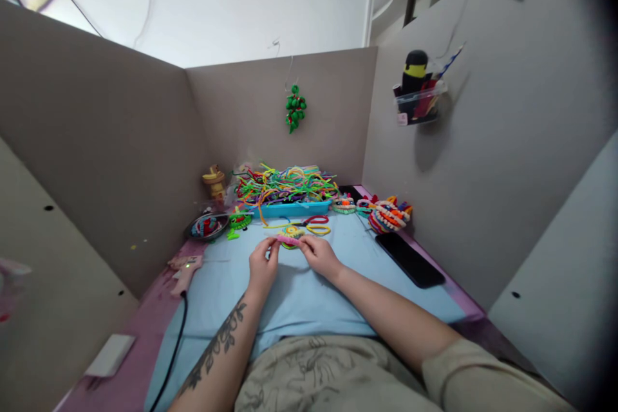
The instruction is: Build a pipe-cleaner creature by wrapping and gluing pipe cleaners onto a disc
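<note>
My left hand [263, 262] and my right hand [318, 253] meet over the light blue mat [299, 296], each pinching one end of a short pink pipe cleaner piece [288, 241]. Just beyond it lies a small yellow and green pipe cleaner figure [291, 232]. Scissors with red and yellow handles [316, 224] rest behind that. A blue tray [290, 208] heaped with colourful pipe cleaners [284, 183] stands at the back.
A black phone [409, 259] lies right of my hands, with striped pipe cleaner crafts [386, 214] behind it. At left sit a dark bowl [206, 226], a pink glue gun [184, 270] with black cord, and a white card [110, 355]. Grey partition walls enclose the desk.
</note>
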Tool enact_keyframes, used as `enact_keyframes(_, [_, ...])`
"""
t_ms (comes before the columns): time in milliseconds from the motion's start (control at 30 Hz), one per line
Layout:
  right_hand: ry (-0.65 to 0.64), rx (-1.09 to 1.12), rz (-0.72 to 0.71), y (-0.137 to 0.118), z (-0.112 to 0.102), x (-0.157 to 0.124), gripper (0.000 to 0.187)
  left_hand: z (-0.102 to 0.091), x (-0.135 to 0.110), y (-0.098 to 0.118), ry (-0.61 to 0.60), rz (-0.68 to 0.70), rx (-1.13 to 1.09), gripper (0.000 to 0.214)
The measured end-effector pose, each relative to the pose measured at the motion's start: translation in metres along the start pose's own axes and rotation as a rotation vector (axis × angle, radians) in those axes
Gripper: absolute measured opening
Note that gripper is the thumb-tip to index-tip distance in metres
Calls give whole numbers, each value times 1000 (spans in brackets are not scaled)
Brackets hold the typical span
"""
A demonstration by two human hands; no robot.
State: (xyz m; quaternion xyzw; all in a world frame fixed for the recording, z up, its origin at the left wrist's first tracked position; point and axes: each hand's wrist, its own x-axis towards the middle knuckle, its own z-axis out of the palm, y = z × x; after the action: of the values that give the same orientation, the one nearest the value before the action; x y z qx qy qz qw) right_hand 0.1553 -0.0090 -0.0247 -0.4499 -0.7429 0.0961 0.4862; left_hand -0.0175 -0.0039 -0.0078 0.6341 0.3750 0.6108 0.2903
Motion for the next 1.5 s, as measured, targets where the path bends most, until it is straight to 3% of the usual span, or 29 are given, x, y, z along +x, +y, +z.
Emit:
enact_keyframes(200, [110, 5, 19, 0, -2, 3, 13, 1, 0, -2, -34, -56, 23, 20])
enact_keyframes(533, [137, -31, -5, 3, -1, 1, 5, 1, 0, -5, -10, -163, -86, 29])
enact_keyframes(933, [-50, -59, -68, -1, 0, 0, 19, 0, 3, -2, -9, -154, -141, 32])
enact_keyframes(1200, [81, -34, 8, -2, -4, 4, 17, 3, 3, -3, 3, -240, -183, 37])
enact_keyframes(1500, [124, -49, 16, 0, -3, 3, 12, 2, 3, -5, 7, -282, -187, 36])
